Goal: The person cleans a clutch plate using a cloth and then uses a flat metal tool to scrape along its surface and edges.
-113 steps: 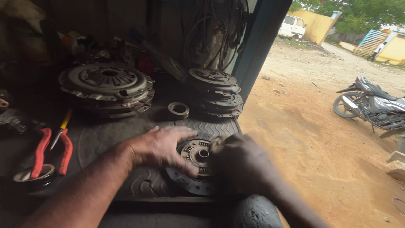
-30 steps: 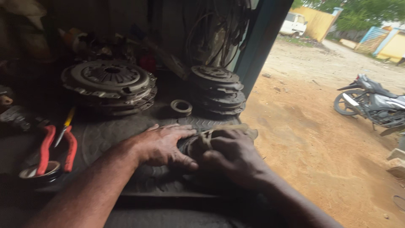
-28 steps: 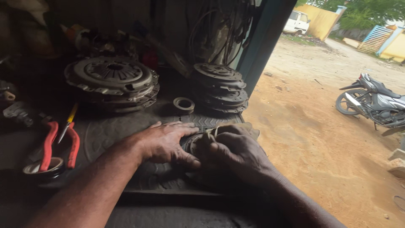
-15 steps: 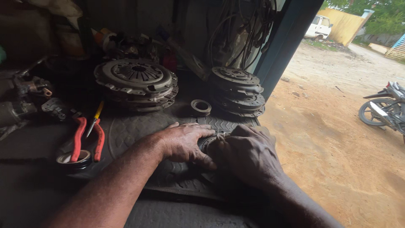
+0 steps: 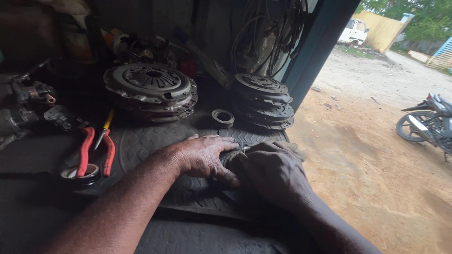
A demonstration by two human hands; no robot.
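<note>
A dark round clutch disc lies on a flat worn tyre in front of me, almost wholly hidden under my hands. My left hand presses on the disc's left side, fingers spread across it and thumb at its near edge. My right hand is curled over the right side, knuckles up, its fingers meeting those of the left hand. Whether the right hand also holds a tool is hidden.
Behind the tyre stand a stack of pressure plates, a stack of clutch discs and a small metal ring. Red-handled pliers and a yellow-handled screwdriver lie left. A blue door post, sandy ground and a motorcycle are right.
The disc's hub showed between my hands at first; both hands have since closed over it and stay there. My view has shifted left and nearer.
</note>
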